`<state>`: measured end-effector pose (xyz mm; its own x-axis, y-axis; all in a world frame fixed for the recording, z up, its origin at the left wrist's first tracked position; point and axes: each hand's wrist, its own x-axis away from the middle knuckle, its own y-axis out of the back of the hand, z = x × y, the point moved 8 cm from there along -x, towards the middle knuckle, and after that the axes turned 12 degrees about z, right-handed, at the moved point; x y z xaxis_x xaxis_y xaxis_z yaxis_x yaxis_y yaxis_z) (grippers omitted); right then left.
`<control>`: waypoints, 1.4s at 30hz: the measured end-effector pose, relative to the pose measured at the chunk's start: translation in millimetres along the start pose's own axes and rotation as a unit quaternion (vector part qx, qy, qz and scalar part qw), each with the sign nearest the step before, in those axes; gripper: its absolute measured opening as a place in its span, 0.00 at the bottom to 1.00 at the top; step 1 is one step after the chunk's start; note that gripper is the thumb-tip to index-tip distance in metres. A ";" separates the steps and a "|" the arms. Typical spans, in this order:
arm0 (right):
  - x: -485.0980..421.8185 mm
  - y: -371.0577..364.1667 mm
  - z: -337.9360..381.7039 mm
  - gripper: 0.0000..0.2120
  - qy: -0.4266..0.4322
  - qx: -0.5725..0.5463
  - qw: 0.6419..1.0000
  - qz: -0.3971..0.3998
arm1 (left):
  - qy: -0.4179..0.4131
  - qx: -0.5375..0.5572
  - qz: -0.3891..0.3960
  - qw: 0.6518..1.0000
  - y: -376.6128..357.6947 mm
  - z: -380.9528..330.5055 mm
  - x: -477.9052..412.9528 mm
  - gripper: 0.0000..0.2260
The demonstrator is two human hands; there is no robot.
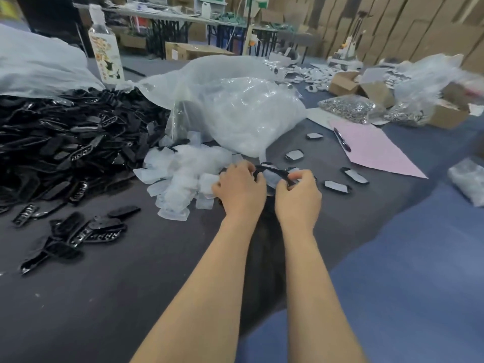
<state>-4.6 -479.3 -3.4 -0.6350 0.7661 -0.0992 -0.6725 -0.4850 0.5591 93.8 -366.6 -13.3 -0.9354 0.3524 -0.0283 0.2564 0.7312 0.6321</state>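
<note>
No legible text anywhere. Bottle (104, 48) label, far beyond and left of left grip (239, 186): pictures only, print too blurred. Pink sheet (374, 150), beyond right grip (298, 191): nothing readable.

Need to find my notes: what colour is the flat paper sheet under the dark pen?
The paper sheet is pale pink, best in head view.

A printed bottle (106, 56) stands at the far left of the dark table (131, 284). A big clear bag (243, 111) slumps mid-table. To its right a pen (341, 139) lies on a pink sheet (377, 150), with a bag of metal parts (348, 108) and a cardboard box (343, 82) beyond.
</note>
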 end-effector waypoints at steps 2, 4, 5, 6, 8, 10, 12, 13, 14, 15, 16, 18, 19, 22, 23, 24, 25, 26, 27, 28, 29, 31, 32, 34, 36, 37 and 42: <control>2.3 1.0 1.8 0.07 0.009 -0.009 1.000 -0.017 | 0.003 0.021 0.001 1.000 2.0 1.2 -1.1 0.11; 8.6 -1.2 7.7 0.05 0.026 -0.018 0.999 -0.027 | 0.002 0.050 -0.007 0.999 8.3 2.7 0.5 0.10; 13.2 -3.9 13.3 0.05 0.043 -0.027 0.998 -0.029 | -0.001 0.068 -0.012 0.998 13.4 4.0 2.4 0.10; 18.2 -8.1 20.3 0.05 0.063 -0.040 0.997 -0.027 | -0.007 0.086 -0.017 0.996 20.5 6.1 4.8 0.10; 28.2 -19.9 37.0 0.05 0.104 -0.072 0.992 -0.011 | -0.021 0.127 -0.026 0.991 35.9 11.5 10.2 0.10; 41.8 -44.5 59.5 0.05 0.134 -0.095 0.986 0.031 | -0.022 0.154 -0.050 0.987 63.7 27.3 16.7 0.09; 59.0 -76.1 83.9 0.04 0.157 -0.110 0.978 0.086 | -0.011 0.152 -0.090 0.984 98.7 50.2 25.7 0.09; 69.2 -93.4 96.1 0.04 0.165 -0.115 0.972 0.118 | -0.004 0.146 -0.115 0.983 117.1 63.6 31.3 0.09; 80.2 -112.0 108.0 0.03 0.172 -0.116 0.966 0.152 | 0.005 0.140 -0.142 0.980 136.4 78.1 38.1 0.09; 92.7 -130.3 119.4 0.03 0.177 -0.115 0.960 0.184 | 0.016 0.136 -0.169 0.976 155.3 93.2 46.4 0.09; 105.9 -147.9 130.4 0.03 0.185 -0.113 0.952 0.215 | 0.029 0.133 -0.196 0.971 173.7 108.7 55.8 0.09; 135.7 -181.1 153.0 0.04 0.211 -0.104 0.935 0.266 | 0.061 0.127 -0.244 0.959 208.0 140.8 77.3 0.09; 150.6 -196.0 163.7 0.05 0.229 -0.090 0.926 0.285 | 0.078 0.125 -0.265 0.953 223.4 156.0 88.0 0.09; 191.9 -236.9 189.7 0.11 0.286 -0.016 0.898 0.334 | 0.118 0.110 -0.317 0.935 261.7 195.6 116.6 0.10; 203.6 -247.8 195.9 0.14 0.301 0.005 0.886 0.352 | 0.129 0.107 -0.331 0.929 271.7 206.9 124.7 0.11; 214.0 -257.5 202.1 0.16 0.315 0.017 0.875 0.367 | 0.139 0.108 -0.343 0.923 281.0 217.8 132.3 0.11; 223.1 -265.8 208.5 0.18 0.329 0.023 0.865 0.379 | 0.149 0.114 -0.356 0.915 289.7 228.2 139.3 0.12; 231.2 -273.3 214.9 0.19 0.341 0.026 0.855 0.390 | 0.158 0.125 -0.370 0.907 297.4 237.9 145.7 0.12; 238.4 -281.7 220.4 0.19 0.352 0.033 0.845 0.401 | 0.165 0.142 -0.384 0.897 303.9 246.5 151.4 0.13; 245.5 -291.3 225.0 0.19 0.364 0.051 0.834 0.411 | 0.168 0.162 -0.399 0.887 309.7 254.3 156.1 0.13; 252.3 -301.9 227.7 0.20 0.373 0.082 0.823 0.421 | 0.169 0.185 -0.413 0.876 314.6 261.0 160.0 0.13; 263.1 -322.2 225.5 0.22 0.372 0.159 0.802 0.440 | 0.166 0.231 -0.434 0.855 320.1 271.3 164.4 0.13; 266.2 -329.2 222.7 0.22 0.366 0.185 0.798 0.441 | 0.165 0.251 -0.441 0.846 320.8 275.2 165.7 0.12; 265.3 -333.3 220.5 0.18 0.357 0.193 0.816 0.411 | 0.161 0.278 -0.453 0.831 320.7 281.4 166.9 0.11; 260.3 -327.9 222.3 0.14 0.356 0.175 0.840 0.370 | 0.157 0.291 -0.465 0.821 320.0 283.7 168.0 0.11; 258.4 -325.6 223.3 0.12 0.360 0.169 0.842 0.364 | 0.153 0.294 -0.469 0.819 319.8 283.0 168.0 0.10; 235.8 -311.9 220.9 0.11 0.342 0.125 0.831 0.421 | 0.126 0.269 -0.459 0.837 317.4 268.7 159.2 0.09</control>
<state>139.4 -54.2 -19.4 -0.9653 -0.2607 0.0162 0.1645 -0.5585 0.8130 91.6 78.5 -25.2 -0.8020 -0.5882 -0.1040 -0.5907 0.8069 -0.0081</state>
